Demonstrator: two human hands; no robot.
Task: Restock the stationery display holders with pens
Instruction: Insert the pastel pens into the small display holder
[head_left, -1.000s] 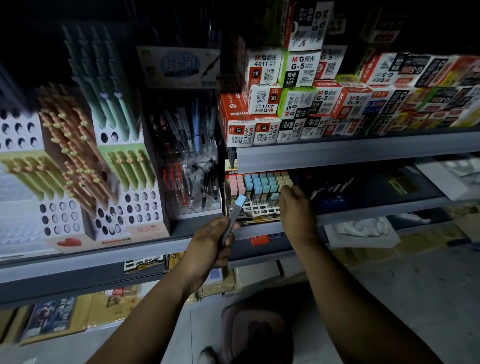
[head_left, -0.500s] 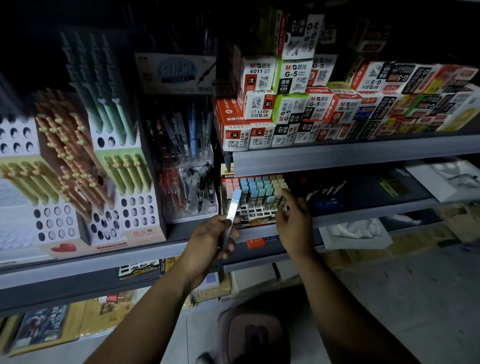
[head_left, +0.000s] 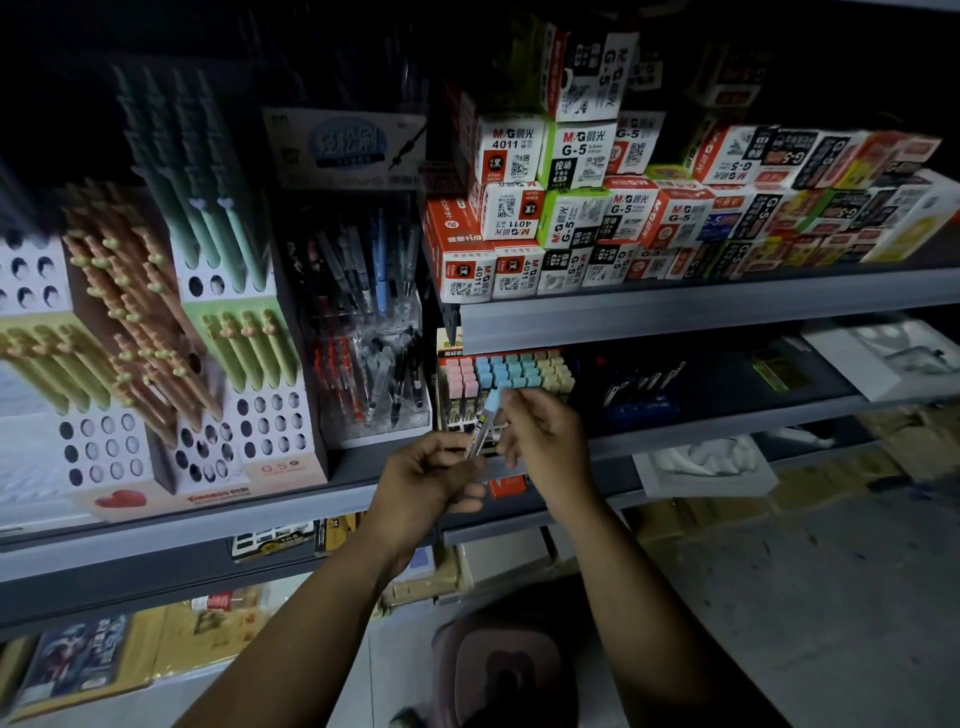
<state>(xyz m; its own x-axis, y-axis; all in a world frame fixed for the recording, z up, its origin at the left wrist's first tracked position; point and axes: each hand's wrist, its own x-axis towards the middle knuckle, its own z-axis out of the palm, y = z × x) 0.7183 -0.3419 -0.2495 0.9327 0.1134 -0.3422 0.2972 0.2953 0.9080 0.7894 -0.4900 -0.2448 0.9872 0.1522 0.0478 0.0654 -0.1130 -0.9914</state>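
The left hand (head_left: 431, 483) pinches a blue-capped pen (head_left: 485, 423) by its lower end, just before the display holder (head_left: 519, 371) of pastel-capped pens on the shelf (head_left: 717, 423). The right hand (head_left: 543, 439) has curled fingertips touching the pen near its cap — gripping or not, I cannot tell.

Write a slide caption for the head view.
Left hand holds a blue-capped pen, right hand at its cap, before the holder of pastel-capped pens.
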